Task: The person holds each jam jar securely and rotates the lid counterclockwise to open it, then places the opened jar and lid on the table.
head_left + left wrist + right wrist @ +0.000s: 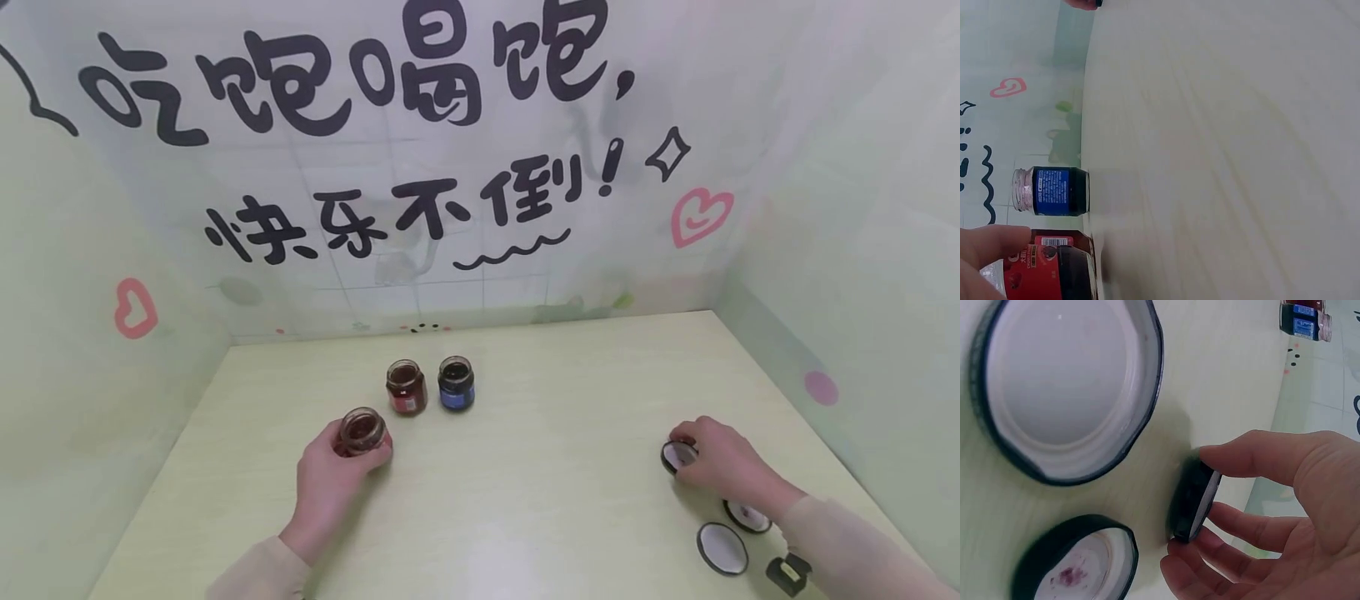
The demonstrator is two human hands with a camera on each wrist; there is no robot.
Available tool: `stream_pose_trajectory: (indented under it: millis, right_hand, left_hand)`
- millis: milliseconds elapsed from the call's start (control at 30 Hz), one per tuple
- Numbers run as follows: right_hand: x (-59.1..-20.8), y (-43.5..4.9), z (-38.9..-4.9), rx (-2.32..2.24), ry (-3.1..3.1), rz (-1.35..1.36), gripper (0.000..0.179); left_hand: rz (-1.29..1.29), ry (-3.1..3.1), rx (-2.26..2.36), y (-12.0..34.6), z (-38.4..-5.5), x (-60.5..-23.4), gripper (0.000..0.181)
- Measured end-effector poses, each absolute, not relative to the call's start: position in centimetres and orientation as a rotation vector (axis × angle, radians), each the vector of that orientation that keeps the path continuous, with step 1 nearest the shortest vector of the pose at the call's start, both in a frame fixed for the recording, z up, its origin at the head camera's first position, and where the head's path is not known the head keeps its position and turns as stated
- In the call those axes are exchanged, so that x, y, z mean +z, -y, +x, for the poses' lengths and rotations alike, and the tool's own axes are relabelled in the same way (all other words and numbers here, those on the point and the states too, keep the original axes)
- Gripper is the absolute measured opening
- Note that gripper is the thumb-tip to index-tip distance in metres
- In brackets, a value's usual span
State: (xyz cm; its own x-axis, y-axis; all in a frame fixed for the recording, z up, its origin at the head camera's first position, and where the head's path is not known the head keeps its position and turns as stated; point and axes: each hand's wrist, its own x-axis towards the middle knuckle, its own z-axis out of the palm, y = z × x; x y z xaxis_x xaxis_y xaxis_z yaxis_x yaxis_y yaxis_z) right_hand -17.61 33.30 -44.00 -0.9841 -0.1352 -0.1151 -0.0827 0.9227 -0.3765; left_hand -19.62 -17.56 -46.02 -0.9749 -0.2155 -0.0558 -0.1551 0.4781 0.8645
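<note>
My left hand grips a small lidless glass jar with a red label. Its mouth faces up, and it is at or just above the tabletop; I cannot tell which. Just behind it stand a second red-labelled jar and a blue-labelled jar, both lidless with dark contents. Far to the right, my right hand pinches a black-rimmed jar lid between thumb and fingers, its white inside partly showing. Two more lids, one plain white inside and one stained, lie nearby, white sides up.
A pale wooden tabletop spreads between the hands. Printed wall sheets enclose it at the back and on both sides. A small black object, at the right wrist, sits beside the plain lid.
</note>
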Motion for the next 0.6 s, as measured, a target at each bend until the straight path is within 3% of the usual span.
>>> stream_pose_trajectory:
  millis: [600]
  right_hand:
    - [-44.0,-33.8,-16.5,-0.449,-2.959,-0.212,0.045]
  left_hand:
    - [0.360,2.645,-1.488,18.9,-20.9,-46.2,0.060]
